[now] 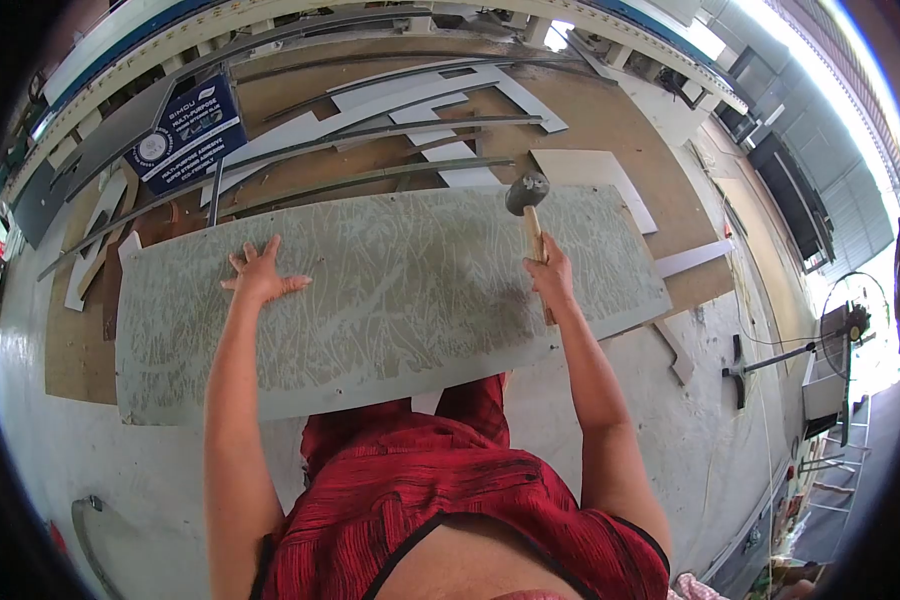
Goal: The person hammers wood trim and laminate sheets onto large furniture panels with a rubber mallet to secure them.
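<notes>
A long grey-green panel (pixel 390 290) with a faint branch-like pattern lies across the view in front of me. My left hand (pixel 261 274) is pressed flat on its left part, fingers spread. Wrapped round the wooden handle of a mallet (pixel 528 193) is my right hand (pixel 551 271), over the right part of the panel. The mallet's dark, rounded head points away from me, near the panel's far edge. Whether the head touches the panel I cannot tell.
Behind the panel, white offcuts (pixel 520 100) and long metal strips (pixel 400 127) lie on brown board (pixel 610 125). A dark blue adhesive box (pixel 192 135) stands at the back left. A machine beam (pixel 610 30) spans the top. A pedestal fan (pixel 855 322) is at the right.
</notes>
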Tool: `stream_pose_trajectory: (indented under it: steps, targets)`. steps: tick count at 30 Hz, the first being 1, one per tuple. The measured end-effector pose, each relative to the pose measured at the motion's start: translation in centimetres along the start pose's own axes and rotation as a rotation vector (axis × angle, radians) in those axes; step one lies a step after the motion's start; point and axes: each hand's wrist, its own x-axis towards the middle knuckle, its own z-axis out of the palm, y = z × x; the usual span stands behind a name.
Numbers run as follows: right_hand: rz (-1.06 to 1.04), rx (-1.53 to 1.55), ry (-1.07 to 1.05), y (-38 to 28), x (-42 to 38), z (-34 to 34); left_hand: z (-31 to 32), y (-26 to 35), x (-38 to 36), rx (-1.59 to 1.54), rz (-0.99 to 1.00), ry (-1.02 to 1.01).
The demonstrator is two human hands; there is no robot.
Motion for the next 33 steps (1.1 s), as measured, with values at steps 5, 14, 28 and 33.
stream_pose_trajectory:
  steps: [5,14,28,33]
  targets:
    - [0.095,-0.026,-0.098,-0.5,1.0,-1.7,-0.1,0.1,0.1,-0.001,0.012,0.005]
    - [0.065,0.100,0.111,-1.1,4.4,-4.1,-0.4,0.4,-0.3,0.006,-0.011,-0.005]
    - [0.120,-0.108,0.021,1.6,6.9,-2.6,0.1,0.1,-0.1,-0.010,-0.012,0.015]
    - [0.133,-0.047,0.062,2.2,6.8,-3.0,-0.1,0.1,-0.2,-0.023,0.006,0.025]
